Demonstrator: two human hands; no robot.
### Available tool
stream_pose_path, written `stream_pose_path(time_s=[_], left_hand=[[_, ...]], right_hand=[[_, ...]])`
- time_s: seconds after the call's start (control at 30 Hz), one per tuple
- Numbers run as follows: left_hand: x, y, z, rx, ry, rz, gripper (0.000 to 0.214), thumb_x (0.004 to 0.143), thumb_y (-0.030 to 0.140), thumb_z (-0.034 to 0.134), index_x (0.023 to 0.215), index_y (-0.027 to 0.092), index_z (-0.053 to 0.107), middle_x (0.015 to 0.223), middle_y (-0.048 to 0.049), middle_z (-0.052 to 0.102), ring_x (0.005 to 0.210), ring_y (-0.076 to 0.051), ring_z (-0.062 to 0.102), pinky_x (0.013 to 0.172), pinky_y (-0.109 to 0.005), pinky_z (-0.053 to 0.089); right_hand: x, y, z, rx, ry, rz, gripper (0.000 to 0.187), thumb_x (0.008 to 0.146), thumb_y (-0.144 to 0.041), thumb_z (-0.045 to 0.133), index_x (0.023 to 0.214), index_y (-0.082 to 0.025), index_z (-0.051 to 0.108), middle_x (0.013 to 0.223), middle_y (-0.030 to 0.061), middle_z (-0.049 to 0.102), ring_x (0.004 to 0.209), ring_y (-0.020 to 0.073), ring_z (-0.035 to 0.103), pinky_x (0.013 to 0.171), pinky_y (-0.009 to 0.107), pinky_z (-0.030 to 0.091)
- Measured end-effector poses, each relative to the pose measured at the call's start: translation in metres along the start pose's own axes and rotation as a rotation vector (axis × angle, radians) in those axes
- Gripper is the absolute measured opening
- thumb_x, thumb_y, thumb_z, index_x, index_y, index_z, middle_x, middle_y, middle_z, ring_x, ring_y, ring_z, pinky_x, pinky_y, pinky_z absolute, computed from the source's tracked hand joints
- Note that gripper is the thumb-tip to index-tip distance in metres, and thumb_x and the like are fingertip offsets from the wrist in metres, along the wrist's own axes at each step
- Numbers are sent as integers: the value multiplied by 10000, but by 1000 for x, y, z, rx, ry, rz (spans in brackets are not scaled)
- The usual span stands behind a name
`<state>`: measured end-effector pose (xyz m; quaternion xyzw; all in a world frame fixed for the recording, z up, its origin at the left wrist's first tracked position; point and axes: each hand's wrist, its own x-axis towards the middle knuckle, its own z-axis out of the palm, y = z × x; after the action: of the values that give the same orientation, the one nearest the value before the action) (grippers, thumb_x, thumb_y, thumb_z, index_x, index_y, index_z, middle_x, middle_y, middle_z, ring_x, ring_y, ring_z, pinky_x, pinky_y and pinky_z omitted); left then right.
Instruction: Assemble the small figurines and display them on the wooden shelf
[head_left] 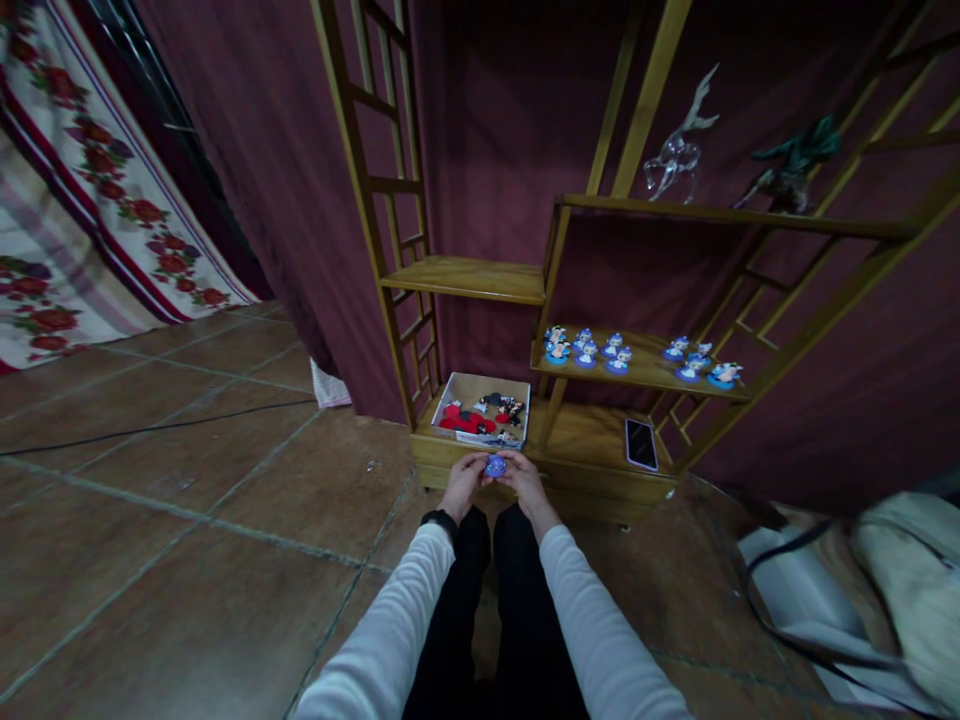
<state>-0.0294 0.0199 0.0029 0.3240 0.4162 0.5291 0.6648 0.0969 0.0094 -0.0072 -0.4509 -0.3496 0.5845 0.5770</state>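
Note:
Both my hands meet low in front of a wooden shelf unit (pixel 480 278). My left hand (pixel 463 482) and my right hand (pixel 523 478) pinch a small round blue piece (pixel 496 466) between their fingers. Just beyond them an open white box (pixel 456 390) on the bottom shelf holds red and dark small pieces. On the middle shelf (pixel 645 374) stand several small blue-and-white figures (pixel 586 348) in rows. A dark watch sits on my left wrist.
A black phone (pixel 641 443) lies on the bottom shelf, right of the box. A clear glass deer (pixel 677 150) and a dark green figure (pixel 793 160) stand on the top shelf. A bag (pixel 900 570) lies at the right; a cable (pixel 150 428) crosses the tiled floor.

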Motion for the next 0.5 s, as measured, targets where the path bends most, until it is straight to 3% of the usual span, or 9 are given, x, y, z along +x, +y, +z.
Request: stream_pose_path(time_s=[0.27, 0.5], left_hand=[[-1, 2, -3, 43, -53, -21, 205, 600, 234, 708, 762, 112, 680, 684, -56, 659, 576, -103, 574, 549, -207, 442], [1, 2, -1, 144, -99, -44, 240, 551, 238, 741, 750, 110, 699, 659, -51, 658, 543, -89, 548, 495, -188, 395]], right_hand=[[-5, -8, -6, 31, -8, 55, 301, 607, -402, 675, 830, -204, 631, 863, 28, 654, 718, 158, 616, 664, 340, 524], [-6, -12, -6, 1, 1, 158, 278, 562, -350, 721, 749, -175, 615, 697, 0, 633, 669, 152, 619, 660, 344, 540]])
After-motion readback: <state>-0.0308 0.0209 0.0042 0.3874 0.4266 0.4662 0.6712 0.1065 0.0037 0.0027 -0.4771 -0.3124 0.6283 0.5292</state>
